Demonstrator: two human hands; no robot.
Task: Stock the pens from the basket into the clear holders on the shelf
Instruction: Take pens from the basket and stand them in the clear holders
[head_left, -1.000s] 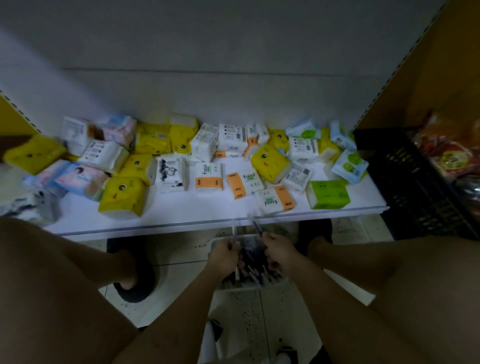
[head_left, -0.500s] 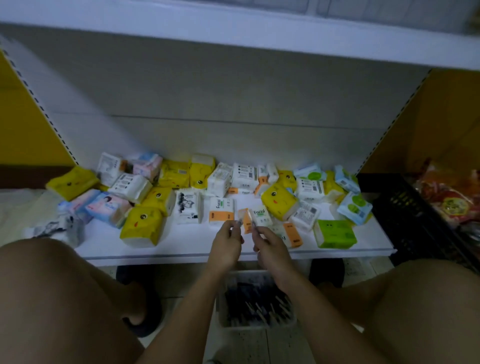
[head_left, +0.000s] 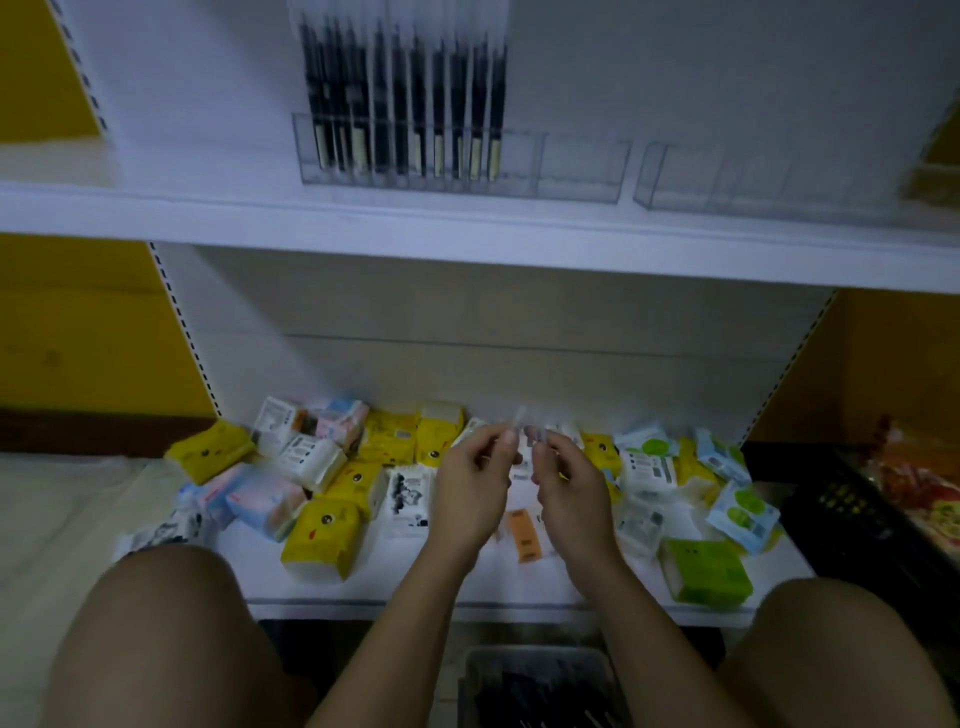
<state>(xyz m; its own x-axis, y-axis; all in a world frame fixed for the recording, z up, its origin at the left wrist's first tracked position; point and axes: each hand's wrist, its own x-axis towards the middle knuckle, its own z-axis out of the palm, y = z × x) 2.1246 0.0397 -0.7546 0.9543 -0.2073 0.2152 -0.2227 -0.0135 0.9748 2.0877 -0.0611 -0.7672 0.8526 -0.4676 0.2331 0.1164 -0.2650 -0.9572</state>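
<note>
Centre frame, left hand (head_left: 470, 491) and right hand (head_left: 569, 491) each pinch blurred pens (head_left: 521, 420) in curled fingers; more lie in basket (head_left: 483, 670), bottom centre. Judged light, stiff, slick: grip mid-barrel for clear holders (head_left: 582, 169), upper frame.

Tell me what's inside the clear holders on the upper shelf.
Dark pens stand upright in most slots of the left holder; its right end and the right holder look empty. Blur hides detail.

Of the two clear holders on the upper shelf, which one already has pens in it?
The left clear plastic holder: dark pens stand upright in its left compartments. The right clear plastic holder shows none.
</note>
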